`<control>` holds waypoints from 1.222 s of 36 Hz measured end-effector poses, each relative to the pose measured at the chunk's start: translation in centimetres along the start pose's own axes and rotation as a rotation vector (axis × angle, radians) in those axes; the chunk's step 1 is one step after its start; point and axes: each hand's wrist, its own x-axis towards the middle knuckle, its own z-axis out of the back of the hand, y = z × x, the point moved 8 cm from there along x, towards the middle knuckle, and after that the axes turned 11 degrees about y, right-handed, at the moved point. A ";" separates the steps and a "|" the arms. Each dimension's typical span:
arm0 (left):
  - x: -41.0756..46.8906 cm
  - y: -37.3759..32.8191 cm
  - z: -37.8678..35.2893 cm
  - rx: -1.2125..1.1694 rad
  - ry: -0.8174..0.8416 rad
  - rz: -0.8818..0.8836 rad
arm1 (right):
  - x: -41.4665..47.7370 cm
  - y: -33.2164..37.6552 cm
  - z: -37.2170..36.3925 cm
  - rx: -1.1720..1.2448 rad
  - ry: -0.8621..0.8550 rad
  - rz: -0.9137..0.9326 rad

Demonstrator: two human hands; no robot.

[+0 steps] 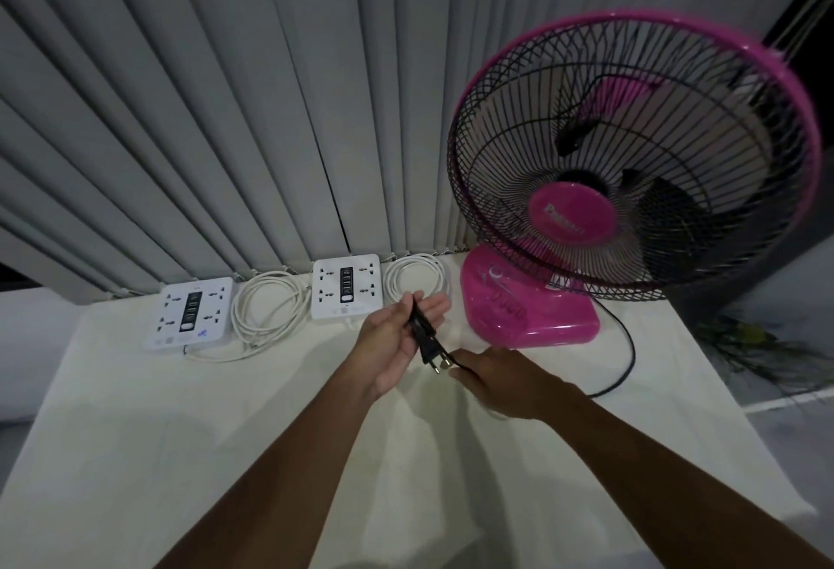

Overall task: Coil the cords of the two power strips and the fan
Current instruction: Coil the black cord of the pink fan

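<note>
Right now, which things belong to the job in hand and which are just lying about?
In the job: plug lying in the left hand; its black cord at the right hand; pink fan; right power strip, probably.
Lying about: left power strip; left cable coil; right cable coil; plant.

Picking out left hand (397,343) first: bare, slim fingers, palm side on show, creases faint. Tracking back from it along left forearm (289,455): bare all way to bottom edge, long, lean. Over to right hand (501,383): bare too, back side on show, knuckles softly ridged, outline slightly blurred. Following right forearm (654,464) back from that hand: bare to corner, broadening toward elbow end. Dim light; finer marks on either hand impossible to tell.
</note>
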 end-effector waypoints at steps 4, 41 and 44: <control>0.1 0.8 0.1 0.336 -0.008 0.058 | -0.4 0.9 2.1 0.184 -0.004 0.062; 3.2 5.6 -2.3 0.119 0.029 0.233 | -4.4 -3.3 -0.8 -0.095 -0.128 -0.002; 3.4 6.3 -1.9 0.338 0.021 0.246 | -4.2 -3.4 0.6 0.119 -0.106 0.040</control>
